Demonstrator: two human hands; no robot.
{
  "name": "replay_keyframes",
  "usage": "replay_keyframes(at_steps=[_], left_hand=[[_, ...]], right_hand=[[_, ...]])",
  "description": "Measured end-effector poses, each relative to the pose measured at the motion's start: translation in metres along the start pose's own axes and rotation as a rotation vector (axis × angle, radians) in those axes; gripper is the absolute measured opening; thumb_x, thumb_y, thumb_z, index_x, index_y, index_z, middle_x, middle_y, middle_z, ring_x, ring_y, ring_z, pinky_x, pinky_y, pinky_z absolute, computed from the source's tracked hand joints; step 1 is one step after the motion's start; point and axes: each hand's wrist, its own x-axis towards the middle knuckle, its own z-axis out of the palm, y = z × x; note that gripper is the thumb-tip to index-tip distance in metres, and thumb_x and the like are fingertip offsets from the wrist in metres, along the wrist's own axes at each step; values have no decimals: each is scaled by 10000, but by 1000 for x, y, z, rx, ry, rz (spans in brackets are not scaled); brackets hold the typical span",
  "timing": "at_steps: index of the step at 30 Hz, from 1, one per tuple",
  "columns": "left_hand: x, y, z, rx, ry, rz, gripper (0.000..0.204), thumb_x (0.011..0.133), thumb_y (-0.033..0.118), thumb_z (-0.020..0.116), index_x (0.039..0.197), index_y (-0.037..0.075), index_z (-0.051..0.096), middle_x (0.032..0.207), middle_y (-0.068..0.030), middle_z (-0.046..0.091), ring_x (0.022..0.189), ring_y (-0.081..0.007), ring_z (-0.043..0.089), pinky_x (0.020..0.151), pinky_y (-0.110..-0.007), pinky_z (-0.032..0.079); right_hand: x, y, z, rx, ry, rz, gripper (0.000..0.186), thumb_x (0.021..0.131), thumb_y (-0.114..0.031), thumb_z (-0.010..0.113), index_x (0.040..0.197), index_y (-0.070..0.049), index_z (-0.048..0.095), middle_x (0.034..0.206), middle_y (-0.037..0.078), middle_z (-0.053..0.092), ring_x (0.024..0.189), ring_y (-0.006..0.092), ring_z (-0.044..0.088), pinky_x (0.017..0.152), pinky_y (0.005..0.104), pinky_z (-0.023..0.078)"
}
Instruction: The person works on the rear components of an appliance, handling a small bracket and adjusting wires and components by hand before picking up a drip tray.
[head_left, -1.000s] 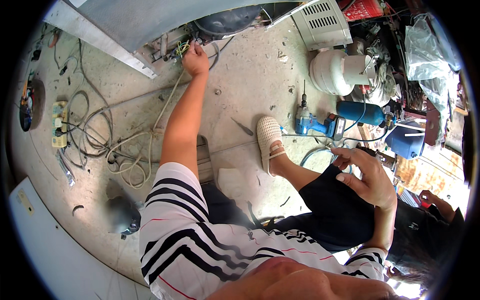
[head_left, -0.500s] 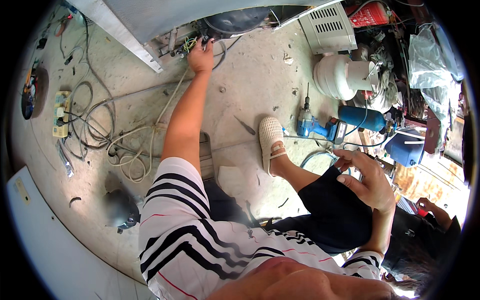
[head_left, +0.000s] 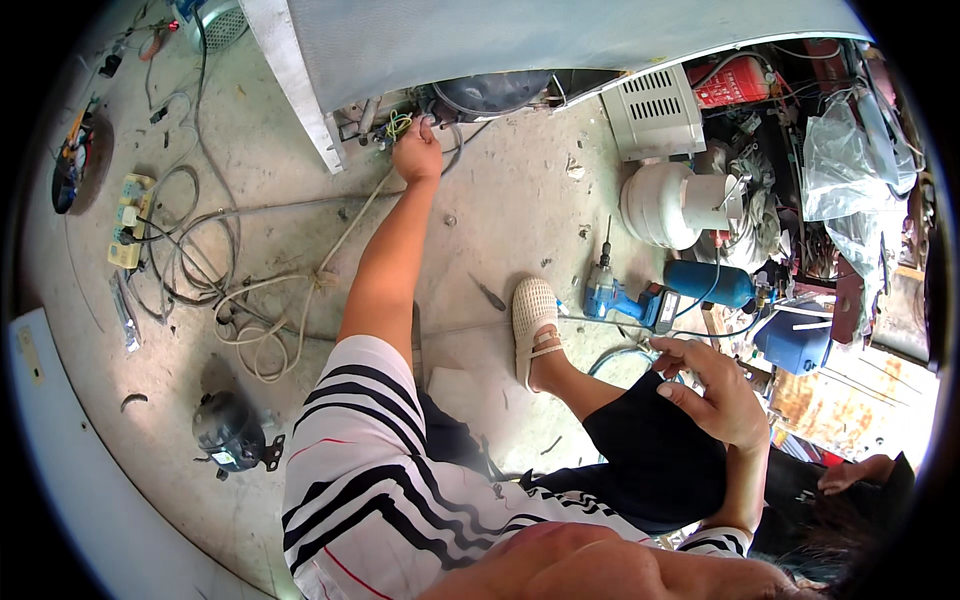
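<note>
My left hand (head_left: 416,150) reaches into the open base of a grey appliance (head_left: 560,35), its fingers drawn together beside yellow-green wires (head_left: 399,125) and a black compressor (head_left: 485,92); what they hold is hidden. Above my bent right knee, my right hand (head_left: 708,395) hangs with loosely curved fingers apart and nothing in them. A blue cordless drill (head_left: 632,302) lies on the concrete floor beside my sandalled foot (head_left: 535,325).
Coiled cables and a power strip (head_left: 133,220) lie left, near a loose compressor (head_left: 228,430) and a white panel (head_left: 60,420). A white gas cylinder (head_left: 660,205), blue cylinder (head_left: 710,283), vented metal cover (head_left: 650,115) and clutter crowd the right, where another person's hand (head_left: 850,475) shows.
The view has shifted, so the appliance appears lower. My left hand's fingers, more spread half a second ago, are now drawn together at the wires. The other person's hand sits lower in view.
</note>
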Motion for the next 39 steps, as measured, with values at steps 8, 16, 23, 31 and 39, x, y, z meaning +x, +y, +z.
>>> replay_keyframes(at_steps=[8, 16, 23, 31, 39], left_hand=[[-3, 7, -7, -76, -96, -9, 289, 882, 395, 631, 1010, 158, 735, 743, -162, 673, 685, -381, 652, 633, -443, 522], [-9, 19, -16, -244, -250, -107, 289, 850, 386, 664, 973, 139, 751, 789, -177, 684, 741, -376, 670, 675, -430, 529], [-3, -1, -4, -94, -114, 26, 313, 830, 408, 686, 993, 148, 750, 768, -160, 685, 727, -375, 666, 667, -429, 526], [3, -3, -2, -41, -50, 44, 312, 836, 412, 676, 1003, 157, 743, 707, -139, 671, 675, -347, 663, 621, -420, 519], [1, 2, -9, -71, -158, 56, 289, 844, 385, 660, 1004, 158, 740, 694, -133, 667, 663, -342, 664, 611, -416, 519]], right_hand=[[-1, -6, 2, -10, 0, 12, 486, 831, -95, 718, 1289, -33, 569, 937, 111, 652, 868, 244, 637, 815, 353, 501], [-7, -7, 1, -40, 18, 47, 489, 837, -119, 716, 1294, -29, 565, 944, 115, 656, 878, 251, 640, 819, 356, 499], [-7, -7, 2, -38, -8, 28, 495, 836, -122, 711, 1301, -45, 562, 950, 111, 654, 876, 250, 639, 818, 362, 499], [-3, -7, 3, -30, -50, 19, 505, 830, -129, 713, 1307, -61, 561, 954, 106, 649, 885, 248, 643, 822, 359, 505], [-4, -5, 4, -30, -85, 38, 504, 832, -139, 716, 1304, -52, 561, 974, 105, 641, 880, 242, 643, 811, 358, 506]])
